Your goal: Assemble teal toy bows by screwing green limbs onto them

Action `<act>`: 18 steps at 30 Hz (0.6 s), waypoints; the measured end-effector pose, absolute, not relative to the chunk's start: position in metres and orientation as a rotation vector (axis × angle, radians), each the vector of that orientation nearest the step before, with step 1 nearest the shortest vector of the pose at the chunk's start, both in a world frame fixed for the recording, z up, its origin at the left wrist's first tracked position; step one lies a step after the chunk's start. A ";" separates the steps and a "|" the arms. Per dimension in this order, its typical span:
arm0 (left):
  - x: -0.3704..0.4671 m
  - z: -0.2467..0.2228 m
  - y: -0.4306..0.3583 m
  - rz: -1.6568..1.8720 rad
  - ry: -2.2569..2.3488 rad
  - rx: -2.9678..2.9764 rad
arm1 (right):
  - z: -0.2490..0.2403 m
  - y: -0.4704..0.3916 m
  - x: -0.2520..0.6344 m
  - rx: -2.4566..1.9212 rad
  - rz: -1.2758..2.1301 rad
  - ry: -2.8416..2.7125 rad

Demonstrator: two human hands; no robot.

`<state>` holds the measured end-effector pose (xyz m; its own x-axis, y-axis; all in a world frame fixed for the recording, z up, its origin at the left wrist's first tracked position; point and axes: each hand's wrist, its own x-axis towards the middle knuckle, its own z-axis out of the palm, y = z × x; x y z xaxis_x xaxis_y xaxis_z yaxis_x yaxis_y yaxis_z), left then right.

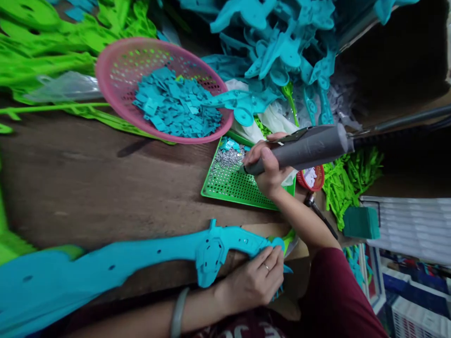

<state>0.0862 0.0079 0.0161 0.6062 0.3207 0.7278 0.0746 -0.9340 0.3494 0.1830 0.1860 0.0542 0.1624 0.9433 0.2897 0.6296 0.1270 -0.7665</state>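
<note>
My right hand (271, 171) is wrapped around a grey electric screwdriver (313, 146). Its tip points left, over a green perforated tray (243, 188) where a heap of small silver screws (229, 158) lies. Below, my left hand (253, 277) grips the right end of a long blue plastic toy part (155, 253), with its fingers closed around that end. This part looks like a toy gun and stretches along the near side of the wooden table (70, 188) out of the left edge. What lies under my left fingers is hidden.
A pink basket (105, 77) of small blue pieces stands behind the tray. Blue parts (275, 42) are heaped at the back, green parts (42, 70) at the back left. To the right are a small red basket (321, 178), a hammer-like tool (319, 211) and a green box (361, 223).
</note>
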 end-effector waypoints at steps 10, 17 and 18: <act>0.081 0.011 -0.013 1.121 0.408 2.346 | 0.095 0.171 0.175 -1.644 0.306 -1.450; 0.080 -0.009 -0.014 1.004 0.314 2.087 | 0.141 0.033 0.221 -1.629 0.385 -1.576; 0.079 -0.011 -0.014 0.988 0.313 2.086 | 0.133 0.014 0.227 -1.701 0.447 -1.596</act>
<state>0.0793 -0.0141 -0.0115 0.6660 0.5113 0.5432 -0.1045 -0.6570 0.7466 0.2274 0.0142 0.1329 0.1621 0.9585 0.2345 0.6974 0.0569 -0.7144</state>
